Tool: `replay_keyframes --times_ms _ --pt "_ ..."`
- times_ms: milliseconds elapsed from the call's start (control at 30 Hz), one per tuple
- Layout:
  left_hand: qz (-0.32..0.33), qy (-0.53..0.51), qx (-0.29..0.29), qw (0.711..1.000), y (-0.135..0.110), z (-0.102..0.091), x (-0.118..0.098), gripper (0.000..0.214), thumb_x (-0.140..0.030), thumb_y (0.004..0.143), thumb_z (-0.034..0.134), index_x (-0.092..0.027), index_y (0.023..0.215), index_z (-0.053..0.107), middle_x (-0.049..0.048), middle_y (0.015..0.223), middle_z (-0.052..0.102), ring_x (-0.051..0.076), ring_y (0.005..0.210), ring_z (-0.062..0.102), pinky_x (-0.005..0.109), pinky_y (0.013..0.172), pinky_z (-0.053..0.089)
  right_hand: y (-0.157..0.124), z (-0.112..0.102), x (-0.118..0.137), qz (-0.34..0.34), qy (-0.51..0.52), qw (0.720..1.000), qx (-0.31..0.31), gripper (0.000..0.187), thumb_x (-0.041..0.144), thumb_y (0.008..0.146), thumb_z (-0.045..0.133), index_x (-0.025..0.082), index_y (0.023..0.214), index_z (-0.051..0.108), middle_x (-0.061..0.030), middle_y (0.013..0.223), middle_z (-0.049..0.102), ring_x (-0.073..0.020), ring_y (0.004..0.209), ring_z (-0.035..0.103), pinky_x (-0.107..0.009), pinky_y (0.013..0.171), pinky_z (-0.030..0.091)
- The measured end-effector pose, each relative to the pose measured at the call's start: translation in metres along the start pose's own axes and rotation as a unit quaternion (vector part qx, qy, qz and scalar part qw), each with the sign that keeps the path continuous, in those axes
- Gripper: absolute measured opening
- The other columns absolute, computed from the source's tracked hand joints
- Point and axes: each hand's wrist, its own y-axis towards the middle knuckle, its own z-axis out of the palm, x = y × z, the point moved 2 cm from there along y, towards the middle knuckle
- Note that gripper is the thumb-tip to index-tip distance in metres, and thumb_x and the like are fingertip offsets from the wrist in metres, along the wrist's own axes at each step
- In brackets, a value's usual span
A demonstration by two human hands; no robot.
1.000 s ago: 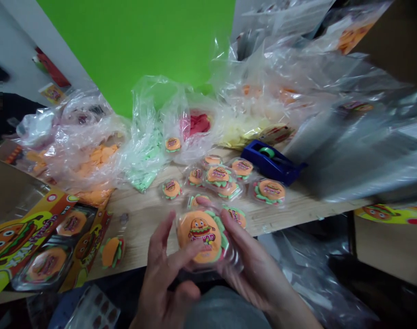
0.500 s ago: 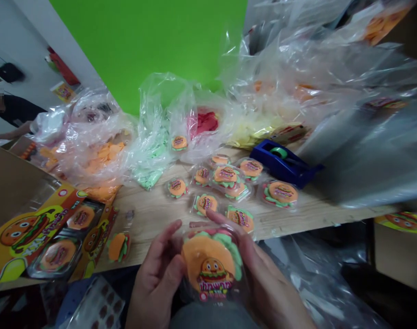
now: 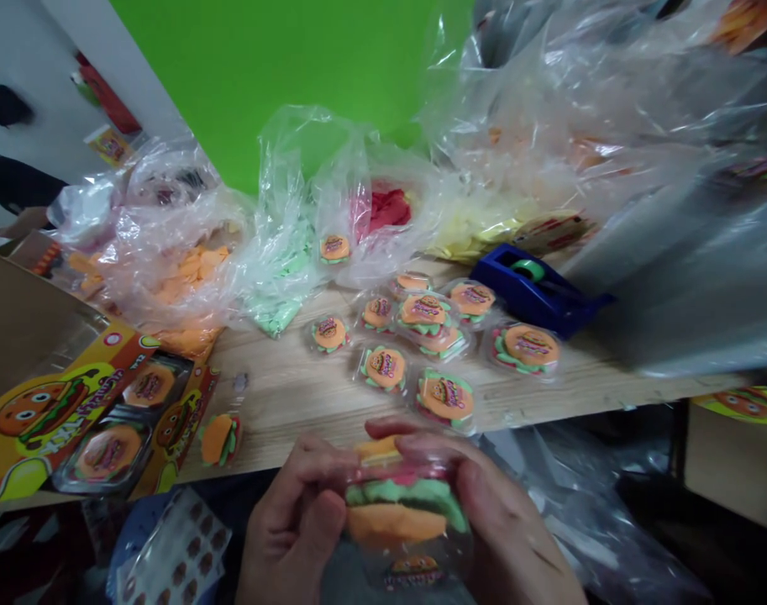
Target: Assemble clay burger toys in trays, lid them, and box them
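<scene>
Between both hands, in front of the table's edge, is a clear plastic pack with a burger-shaped sweet inside; orange, green and pink layers show from the side. My left hand grips its left side, thumb and fingers bent round it. My right hand wraps the right side, with fingers over the top. A cartoon burger sticker shows on the pack's lower face. On the table just beyond lie several similar burger packs, two of them stacked.
A blue tape dispenser stands at right behind the packs. Clear bags hold orange, green, red and yellow pieces. A printed display box sits at left; a sticker sheet hangs below the edge. Part of another person shows far left.
The held pack has tipped, so its layered side faces me where its stickered top showed before. My right fingers have come over its top. The view has shifted slightly.
</scene>
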Motion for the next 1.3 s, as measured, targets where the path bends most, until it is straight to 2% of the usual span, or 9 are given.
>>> replay_keyframes --times_ms 200,333,433,533,600,867,1000,1133,1300 --pt "-0.028 -0.025 -0.023 0.999 0.001 -0.002 0.014 0.023 -0.046 0.079 0.063 -0.024 0.076 0.070 -0.0002 0.071 0.063 0.012 0.069 0.059 0.021 0.065 0.050 0.004 0.002 -0.006 -0.068 -0.063 0.996 0.015 0.029 0.050 0.086 0.052 0.034 0.091 0.075 -0.0076 0.108 0.063 -0.0257 0.107 0.053 -0.041 0.092 0.044" --pt "-0.080 -0.006 -0.046 0.996 0.011 -0.017 0.030 0.033 -0.053 0.072 0.067 -0.020 0.074 0.068 0.0009 0.072 0.067 0.015 0.070 0.061 0.024 0.067 0.051 0.006 -0.008 -0.019 -0.072 -0.158 0.985 -0.001 0.023 0.045 0.084 0.058 0.032 0.091 0.075 -0.0070 0.090 0.059 -0.0219 0.094 0.053 -0.033 0.081 0.046" --pt "-0.115 0.088 0.056 0.988 0.022 -0.028 0.040 0.031 -0.050 0.076 0.063 -0.020 0.077 0.070 0.0024 0.076 0.069 0.016 0.074 0.062 0.025 0.071 0.049 0.004 -0.019 -0.040 0.009 -0.222 0.974 0.052 0.020 0.041 0.081 0.063 0.026 0.087 0.075 -0.0042 0.076 0.055 -0.0181 0.076 0.053 -0.030 0.069 0.043" --pt "-0.115 0.193 0.205 0.952 0.027 -0.030 0.050 0.027 -0.038 0.085 0.054 -0.019 0.080 0.072 0.0044 0.081 0.068 0.017 0.079 0.060 0.027 0.076 0.046 -0.002 -0.033 -0.066 0.090 -0.222 0.967 0.082 0.020 0.039 0.080 0.064 0.020 0.077 0.071 -0.0027 0.074 0.057 -0.0164 0.073 0.053 -0.029 0.068 0.041" --pt "-0.113 0.240 0.248 0.932 0.025 -0.029 0.059 0.026 -0.032 0.087 0.050 -0.019 0.081 0.072 0.0047 0.081 0.067 0.018 0.081 0.059 0.028 0.078 0.044 -0.008 -0.042 -0.082 0.132 -0.196 0.968 0.083 0.022 0.041 0.078 0.066 0.019 0.075 0.067 -0.0015 0.073 0.058 -0.0157 0.072 0.053 -0.028 0.068 0.040" --pt "-0.231 0.168 0.127 0.950 -0.021 -0.052 0.108 0.018 -0.031 0.081 0.057 -0.017 0.092 0.062 0.0022 0.085 0.063 0.016 0.079 0.058 0.025 0.073 0.044 -0.021 -0.066 -0.102 0.201 -0.146 0.967 0.060 0.026 0.043 0.075 0.069 0.017 0.074 0.062 0.0021 0.068 0.055 -0.0123 0.066 0.049 -0.026 0.064 0.038" --pt "-0.220 0.131 0.068 0.964 -0.027 -0.055 0.115 0.023 -0.037 0.084 0.053 -0.017 0.089 0.061 0.0030 0.085 0.062 0.016 0.082 0.057 0.027 0.078 0.044 -0.016 -0.062 -0.100 0.204 -0.133 0.967 0.076 0.025 0.041 0.074 0.071 0.018 0.084 0.064 0.0007 0.075 0.059 -0.0134 0.072 0.053 -0.027 0.069 0.041" --pt "-0.194 0.159 0.132 0.959 -0.018 -0.052 0.109 0.025 -0.038 0.086 0.050 -0.016 0.083 0.061 0.0026 0.081 0.062 0.016 0.080 0.056 0.027 0.077 0.043 -0.012 -0.057 -0.098 0.206 -0.152 0.960 0.118 0.032 0.043 0.076 0.067 0.019 0.098 0.067 -0.0040 0.091 0.064 -0.0175 0.086 0.058 -0.031 0.078 0.043" --pt "-0.150 0.228 0.193 0.942 -0.003 -0.047 0.092 0.023 -0.032 0.087 0.046 -0.017 0.084 0.063 0.0022 0.083 0.060 0.015 0.081 0.055 0.026 0.076 0.041 -0.007 -0.053 -0.094 0.201 -0.189 0.953 0.124 0.029 0.046 0.076 0.065 0.018 0.084 0.065 -0.0030 0.084 0.062 -0.0172 0.082 0.056 -0.030 0.076 0.043"
